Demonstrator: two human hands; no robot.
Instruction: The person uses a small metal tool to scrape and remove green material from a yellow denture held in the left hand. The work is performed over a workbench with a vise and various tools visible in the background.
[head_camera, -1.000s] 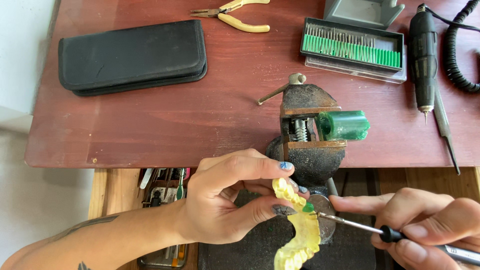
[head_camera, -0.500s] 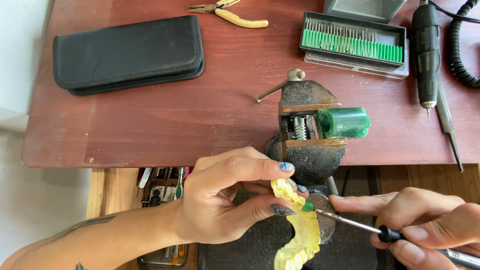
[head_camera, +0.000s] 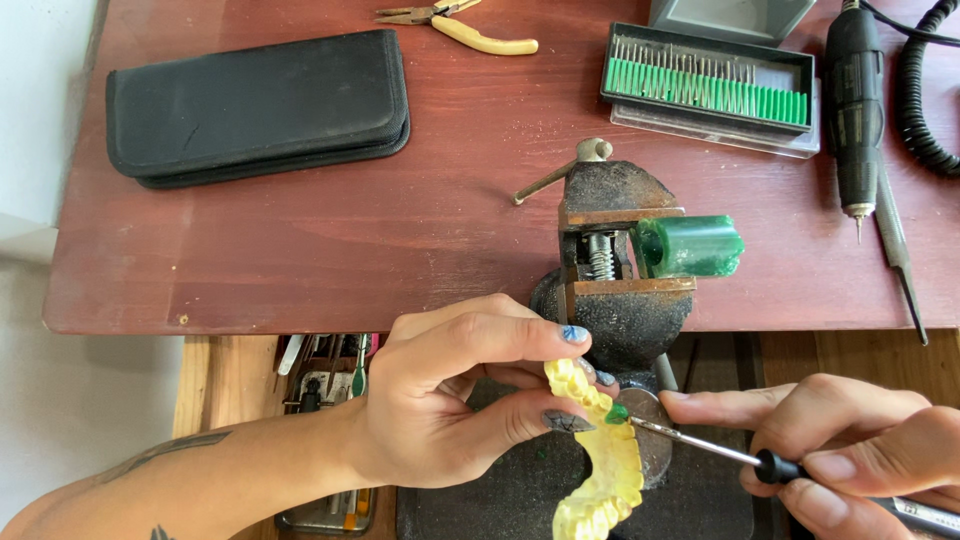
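Below the table edge, our left hand (head_camera: 450, 400) pinched the yellow dental cast (head_camera: 600, 460) steady while our right hand (head_camera: 850, 440) gripped a fine pick (head_camera: 700, 445), tip at a green wax dab (head_camera: 617, 412); behind stood 1 vise (head_camera: 615, 270).

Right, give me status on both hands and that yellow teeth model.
Left hand pinching yellow teeth model. Right hand holds thin tool, tip on green blob on model. Bench vise close behind, not blocking.
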